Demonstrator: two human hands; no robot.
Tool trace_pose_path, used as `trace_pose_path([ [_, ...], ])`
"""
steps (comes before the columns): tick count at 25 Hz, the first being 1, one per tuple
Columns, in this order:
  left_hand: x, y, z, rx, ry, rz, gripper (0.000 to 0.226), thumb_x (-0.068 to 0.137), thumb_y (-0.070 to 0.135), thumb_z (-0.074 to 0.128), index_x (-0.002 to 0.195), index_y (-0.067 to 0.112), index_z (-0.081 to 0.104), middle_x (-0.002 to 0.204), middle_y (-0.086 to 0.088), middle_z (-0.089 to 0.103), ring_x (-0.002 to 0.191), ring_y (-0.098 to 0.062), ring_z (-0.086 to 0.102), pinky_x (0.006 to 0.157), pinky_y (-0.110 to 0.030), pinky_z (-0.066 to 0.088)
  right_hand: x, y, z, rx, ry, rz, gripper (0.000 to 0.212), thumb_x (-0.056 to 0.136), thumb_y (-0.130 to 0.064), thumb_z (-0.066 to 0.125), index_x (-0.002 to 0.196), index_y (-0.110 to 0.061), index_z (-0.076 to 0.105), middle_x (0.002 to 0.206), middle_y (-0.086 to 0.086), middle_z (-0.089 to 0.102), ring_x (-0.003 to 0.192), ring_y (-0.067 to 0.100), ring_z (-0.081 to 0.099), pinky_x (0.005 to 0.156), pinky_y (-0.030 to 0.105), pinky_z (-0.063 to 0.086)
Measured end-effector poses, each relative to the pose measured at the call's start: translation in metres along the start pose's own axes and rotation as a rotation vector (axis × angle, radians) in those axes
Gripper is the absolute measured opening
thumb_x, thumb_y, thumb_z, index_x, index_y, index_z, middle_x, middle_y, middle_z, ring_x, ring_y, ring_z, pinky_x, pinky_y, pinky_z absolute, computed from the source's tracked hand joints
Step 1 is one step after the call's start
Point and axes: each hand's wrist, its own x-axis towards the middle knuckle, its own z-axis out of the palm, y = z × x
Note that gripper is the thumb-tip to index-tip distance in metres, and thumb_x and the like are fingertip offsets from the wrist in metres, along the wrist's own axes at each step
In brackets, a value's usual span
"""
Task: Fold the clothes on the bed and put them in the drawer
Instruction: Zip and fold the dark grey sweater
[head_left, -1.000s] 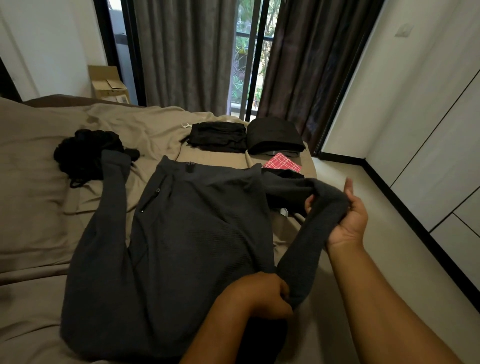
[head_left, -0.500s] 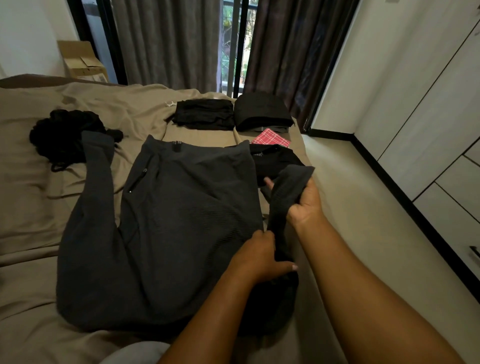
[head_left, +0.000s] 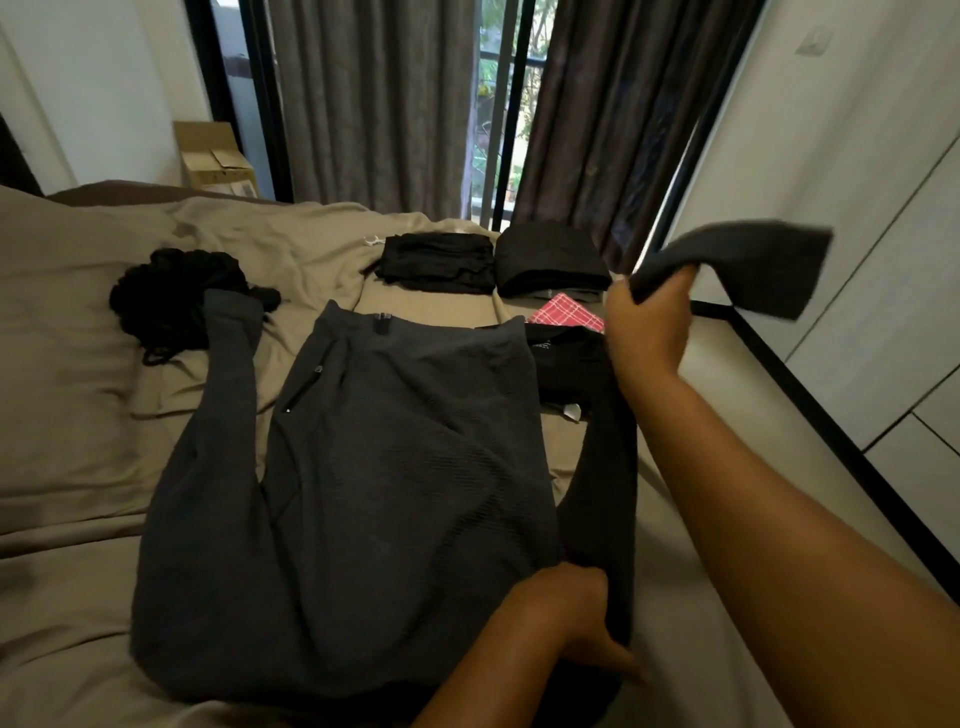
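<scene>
Sweater (head_left: 374, 493), dark grey, lies spread flat on the bed (head_left: 67, 415), and we judge the step in hand to be folding the lifted sleeve (head_left: 602, 493) in. Our right hand (head_left: 649, 322) grips it near the cuff, raised above the sweater's far corner; our left hand (head_left: 566, 608) clutches its root at the sweater's near edge. We should anchor that root, sweep the sleeve straight across the sweater, and lay it unwrinkled. Beyond the sweater sit folded black clothes (head_left: 439, 262) and a red checked cloth (head_left: 569, 314).

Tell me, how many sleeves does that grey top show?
2. The flat sleeve lies on the bed, cuff at the black bundle; the raised sleeve is gripped by the right hand.
</scene>
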Motion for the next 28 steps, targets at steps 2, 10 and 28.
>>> trace_pose_path([
  [2, 0.001, -0.004, -0.003, 0.020, -0.002, 0.004, 0.050, 0.090, 0.037, 0.072, 0.126, 0.005, 0.058, 0.127, -0.019, 0.061, 0.098, -0.035, 0.058, 0.082, -0.040, 0.046, 0.021, 0.000, 0.043, -0.398, -0.354, -0.076, 0.074, 0.095, -0.031, 0.068, 0.155, -0.019, 0.026, 0.140, 0.011, 0.051, 0.129, 0.033, 0.054, 0.100, 0.038, 0.045],
  [10, 0.015, -0.044, -0.022, -0.468, -0.348, -0.121, 0.016, 0.098, 0.025, 0.064, 0.095, 0.010, 0.060, 0.104, -0.013, 0.071, 0.093, -0.023, 0.066, 0.083, -0.038, 0.055, -0.013, 0.085, 0.099, -0.898, -0.900, 0.094, 0.068, 0.096, -0.061, 0.055, 0.143, -0.012, 0.051, 0.140, 0.014, 0.056, 0.123, 0.033, 0.057, 0.102, 0.048, 0.050],
  [28, -0.023, -0.045, -0.030, -1.040, 0.013, -0.055, 0.017, 0.095, 0.007, 0.061, 0.080, 0.012, 0.054, 0.080, -0.009, 0.065, 0.083, -0.024, 0.069, 0.090, -0.051, 0.059, -0.090, 0.126, -0.046, 0.089, -0.618, 0.832, 0.031, 0.107, -0.036, 0.048, 0.106, -0.009, 0.064, 0.088, 0.009, 0.066, 0.073, 0.018, 0.062, 0.064, 0.033, 0.054],
])
